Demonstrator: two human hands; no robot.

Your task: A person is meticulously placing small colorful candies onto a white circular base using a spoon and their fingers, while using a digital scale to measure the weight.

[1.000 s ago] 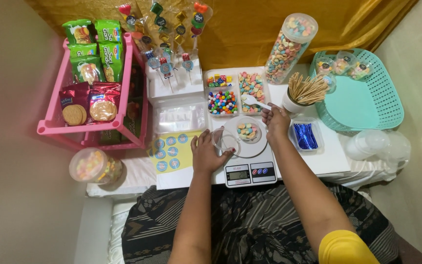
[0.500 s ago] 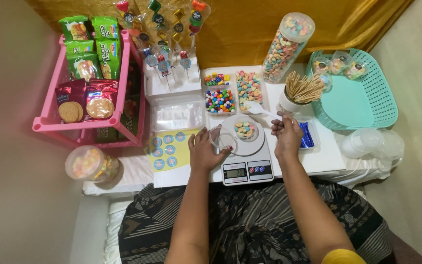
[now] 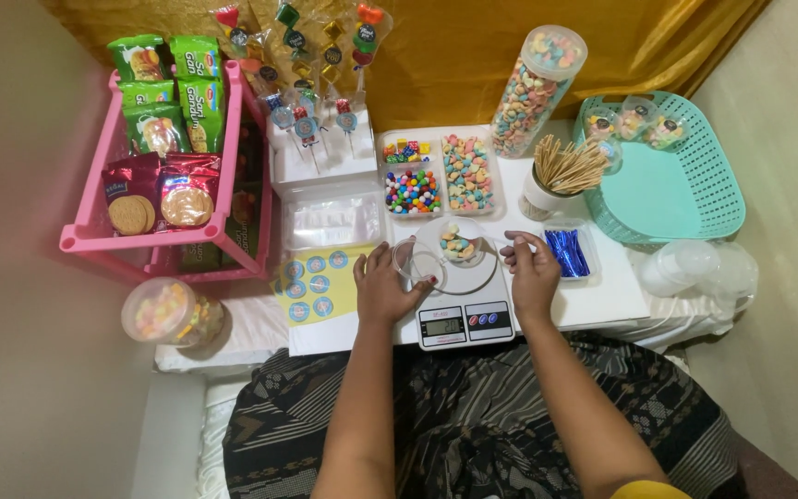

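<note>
Weighing: you have a small clear cup (image 3: 459, 242) of pastel candy sitting on the round pan of the kitchen scale (image 3: 462, 300).
Left hand (image 3: 386, 288): fingers closed on a clear lid (image 3: 415, 261), just beside the cup.
Right hand (image 3: 534, 270): fingertips pinched together at the pan's right edge; what they grip I cannot tell.
Next move, by judgement: lid onto cup calls for level, centred seating.
Surface: white table (image 3: 607, 294), candy tray (image 3: 441, 174), teal basket (image 3: 667, 189), pink rack (image 3: 177, 231).
Room: gold curtain (image 3: 473, 46) behind.
</note>
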